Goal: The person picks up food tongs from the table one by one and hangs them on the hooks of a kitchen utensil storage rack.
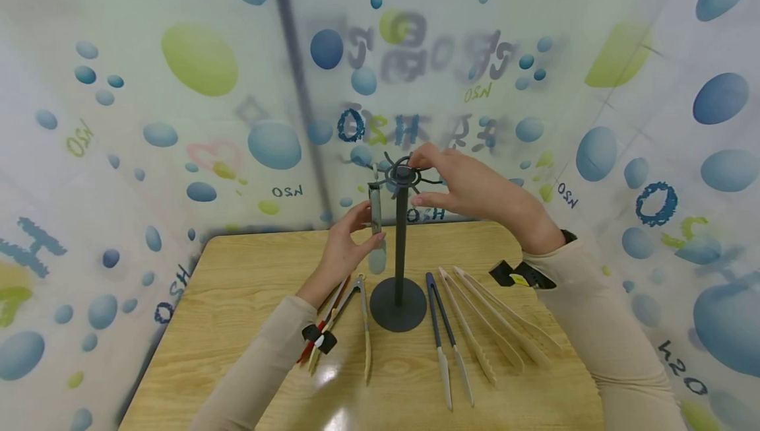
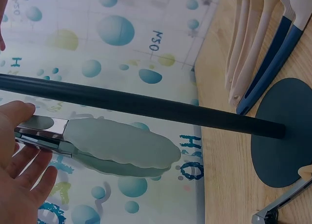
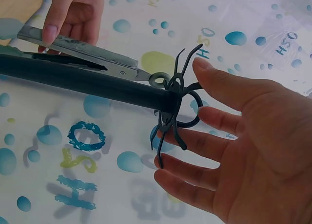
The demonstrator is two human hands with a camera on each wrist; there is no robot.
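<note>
Our left hand (image 1: 341, 246) pinching the tongs (image 2: 122, 142), right hand (image 1: 469, 181) spread around the hooks (image 3: 188, 59), we should steady the stand (image 1: 400, 246) while aligning the ring (image 3: 152, 80).

Booth-like enclosure; the type of building around it cannot be determined. Printed sheets (image 1: 202, 104), patterned with blue and green droplets and mirror-reversed "H2O" lettering, form walls at left, far side and right. A dark slanting band (image 1: 299, 88) marks the far wall; a wood-grain table (image 1: 220, 305) stands within.
</note>
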